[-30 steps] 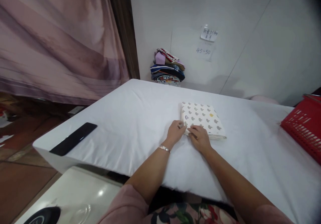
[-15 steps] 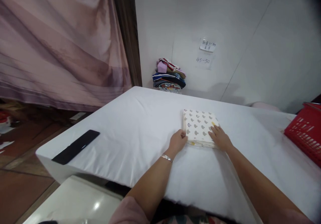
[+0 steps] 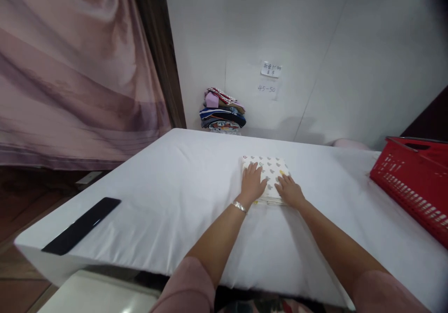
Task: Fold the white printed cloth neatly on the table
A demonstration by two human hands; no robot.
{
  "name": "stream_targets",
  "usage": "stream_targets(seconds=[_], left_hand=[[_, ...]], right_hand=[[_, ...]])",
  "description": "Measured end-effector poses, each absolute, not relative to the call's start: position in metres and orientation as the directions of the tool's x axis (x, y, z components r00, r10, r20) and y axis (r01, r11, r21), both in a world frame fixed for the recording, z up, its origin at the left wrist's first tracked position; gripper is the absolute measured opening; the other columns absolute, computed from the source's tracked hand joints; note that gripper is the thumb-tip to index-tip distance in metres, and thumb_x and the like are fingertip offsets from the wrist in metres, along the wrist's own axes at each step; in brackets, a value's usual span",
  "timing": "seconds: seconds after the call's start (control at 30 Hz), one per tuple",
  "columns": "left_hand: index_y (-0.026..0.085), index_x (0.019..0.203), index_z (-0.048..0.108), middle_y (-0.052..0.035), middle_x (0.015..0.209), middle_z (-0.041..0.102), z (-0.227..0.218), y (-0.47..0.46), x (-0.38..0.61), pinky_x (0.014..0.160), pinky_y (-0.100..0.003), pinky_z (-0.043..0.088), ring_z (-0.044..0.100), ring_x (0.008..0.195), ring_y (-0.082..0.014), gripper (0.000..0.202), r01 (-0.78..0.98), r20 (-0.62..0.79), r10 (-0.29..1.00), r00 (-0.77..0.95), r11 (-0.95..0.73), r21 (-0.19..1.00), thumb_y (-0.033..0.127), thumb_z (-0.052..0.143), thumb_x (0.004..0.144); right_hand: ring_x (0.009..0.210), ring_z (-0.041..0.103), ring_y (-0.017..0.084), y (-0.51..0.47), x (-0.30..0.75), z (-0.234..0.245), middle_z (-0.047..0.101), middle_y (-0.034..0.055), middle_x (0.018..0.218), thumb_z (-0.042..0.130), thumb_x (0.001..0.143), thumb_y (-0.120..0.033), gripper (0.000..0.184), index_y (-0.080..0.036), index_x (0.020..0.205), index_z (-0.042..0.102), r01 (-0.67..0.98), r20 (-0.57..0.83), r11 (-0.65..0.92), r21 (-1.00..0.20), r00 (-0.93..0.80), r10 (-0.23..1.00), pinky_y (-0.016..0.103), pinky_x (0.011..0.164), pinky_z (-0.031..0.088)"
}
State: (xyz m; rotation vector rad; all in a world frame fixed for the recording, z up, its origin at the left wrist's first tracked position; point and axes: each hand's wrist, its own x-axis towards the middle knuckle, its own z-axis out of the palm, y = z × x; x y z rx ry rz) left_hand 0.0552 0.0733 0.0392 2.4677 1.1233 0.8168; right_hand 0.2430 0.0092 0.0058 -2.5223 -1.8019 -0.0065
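A folded white cloth with a grey printed pattern lies in the middle of the white-covered table. My left hand rests flat on its left half, fingers stretched out. My right hand lies flat on its right near corner, fingers spread. Both hands press on the cloth and hold nothing. A metal bracelet sits on my left wrist.
A red plastic basket stands at the table's right edge. A black phone lies near the front left corner. A stack of folded clothes sits against the far wall under paper notes. A pink curtain hangs left.
The cloth has been folded smaller. My left hand went from a fist at the cloth's near left corner to lying flat on top; my right hand stayed flat on it.
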Motion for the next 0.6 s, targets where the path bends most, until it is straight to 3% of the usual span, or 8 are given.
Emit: stream_targets(seconds=[0.13, 0.27, 0.47, 0.6], left_hand=[[0.018, 0.141, 0.036, -0.0086, 0.155, 0.022, 0.019, 0.095, 0.061, 0.114, -0.052, 0.016, 0.013, 0.144, -0.0259, 0.058, 0.721, 0.086, 0.844, 0.529, -0.501, 0.478, 0.045, 0.042, 0.089], [0.022, 0.144, 0.031, -0.0057, 0.156, 0.019, 0.002, 0.102, 0.055, 0.113, -0.051, 0.018, 0.009, 0.145, -0.0237, 0.06, 0.724, 0.085, 0.853, 0.515, -0.486, 0.49, 0.048, 0.037, 0.09], [0.022, 0.144, 0.032, -0.0058, 0.156, 0.02, 0.001, 0.098, 0.053, 0.114, -0.048, 0.018, 0.011, 0.144, -0.0233, 0.06, 0.703, 0.112, 0.861, 0.496, -0.474, 0.531, 0.046, 0.04, 0.09], [0.022, 0.143, 0.035, -0.0055, 0.155, 0.023, -0.003, 0.098, 0.05, 0.115, -0.045, 0.017, 0.013, 0.144, -0.0229, 0.058, 0.68, 0.133, 0.862, 0.488, -0.472, 0.562, 0.044, 0.042, 0.09]], right_hand=[[0.139, 0.023, 0.029, 0.012, 0.253, 0.015, 0.029, 0.0092, 0.152, 0.032, 0.093, -0.044, 0.051, -0.023, 0.139, 0.039, 0.95, -0.104, -0.294, -0.101, 0.284, 0.953, 0.047, 0.1, 0.035], [0.137, 0.027, 0.028, 0.024, 0.258, 0.029, 0.037, 0.01, 0.148, 0.033, 0.091, -0.045, 0.048, -0.024, 0.133, 0.047, 0.963, -0.091, -0.249, -0.105, 0.24, 0.966, 0.049, 0.101, 0.033], [0.143, 0.01, 0.027, 0.081, 0.257, 0.039, 0.017, 0.0121, 0.156, 0.025, 0.094, -0.048, 0.059, -0.017, 0.144, 0.031, 0.979, 0.108, -0.194, -0.061, 0.199, 0.974, 0.047, 0.111, 0.015], [0.142, 0.013, 0.026, 0.111, 0.274, 0.018, 0.021, 0.012, 0.155, 0.024, 0.094, -0.05, 0.06, -0.016, 0.144, 0.03, 0.965, 0.037, -0.253, -0.069, 0.255, 0.966, 0.048, 0.11, 0.018]])
